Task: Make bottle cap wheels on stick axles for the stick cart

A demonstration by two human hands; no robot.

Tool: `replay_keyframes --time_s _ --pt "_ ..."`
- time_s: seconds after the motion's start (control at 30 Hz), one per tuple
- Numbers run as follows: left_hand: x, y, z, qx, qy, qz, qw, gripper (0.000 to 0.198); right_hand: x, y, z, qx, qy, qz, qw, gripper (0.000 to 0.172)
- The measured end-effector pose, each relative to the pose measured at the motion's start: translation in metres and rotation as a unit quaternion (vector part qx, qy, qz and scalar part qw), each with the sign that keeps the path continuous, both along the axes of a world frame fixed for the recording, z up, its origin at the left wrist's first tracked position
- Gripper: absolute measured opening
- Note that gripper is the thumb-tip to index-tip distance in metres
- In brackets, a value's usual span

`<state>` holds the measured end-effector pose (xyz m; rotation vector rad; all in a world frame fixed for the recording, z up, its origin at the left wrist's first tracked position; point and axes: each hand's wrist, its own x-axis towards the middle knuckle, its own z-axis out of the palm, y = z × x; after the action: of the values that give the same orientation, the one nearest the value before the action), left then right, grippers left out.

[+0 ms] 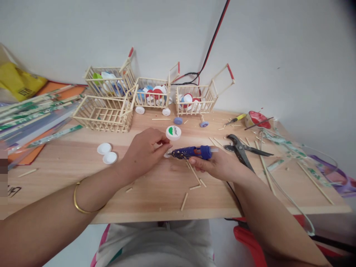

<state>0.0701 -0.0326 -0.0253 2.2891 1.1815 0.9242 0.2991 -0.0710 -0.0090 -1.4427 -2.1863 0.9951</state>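
At the frame's centre, the left hand (147, 148) has its fingers pinched together at the lower edge of a cap (173, 132), probably light, stiff and smooth, best taken by its rim. Just right, the right hand's (219, 164) fingers curl round the glue gun (187, 152), likely rigid, best gripped behind its nozzle.

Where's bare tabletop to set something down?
Bare tabletop shows left of the two white caps, towards the orange sheet, and near the front edge between the left forearm and a short stick. It's crowded around the pliers at right and the stick baskets at back.
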Motion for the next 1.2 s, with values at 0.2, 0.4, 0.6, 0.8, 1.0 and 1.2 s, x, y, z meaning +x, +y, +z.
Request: replay_keyframes --time_s 0.2,0.4,0.6,0.8,1.0,1.2 --pt "0.000 0.000 0.000 0.004 -0.007 -0.004 1.000 0.009 -0.007 -0.002 0.005 0.003 -0.005 -0.021 1.000 0.032" --pt "-0.001 0.001 -0.001 0.018 -0.010 -0.013 1.000 0.009 -0.011 -0.004 0.007 -0.013 -0.017 -0.034 0.999 0.037" --pt "-0.001 0.002 -0.003 0.031 -0.010 -0.018 0.999 0.008 -0.013 -0.005 0.008 -0.011 -0.029 -0.047 0.998 0.035" --pt "-0.001 0.002 -0.003 0.028 -0.012 -0.017 0.999 0.007 -0.015 -0.004 0.007 0.009 -0.013 -0.064 0.998 0.035" --pt "-0.001 0.001 -0.002 0.021 -0.015 -0.019 0.999 0.008 -0.015 -0.002 0.004 0.002 0.002 -0.064 0.998 0.031" --pt "-0.001 0.001 -0.001 0.018 -0.014 -0.021 1.000 0.007 -0.015 -0.004 0.008 0.003 -0.006 -0.049 0.999 0.030"
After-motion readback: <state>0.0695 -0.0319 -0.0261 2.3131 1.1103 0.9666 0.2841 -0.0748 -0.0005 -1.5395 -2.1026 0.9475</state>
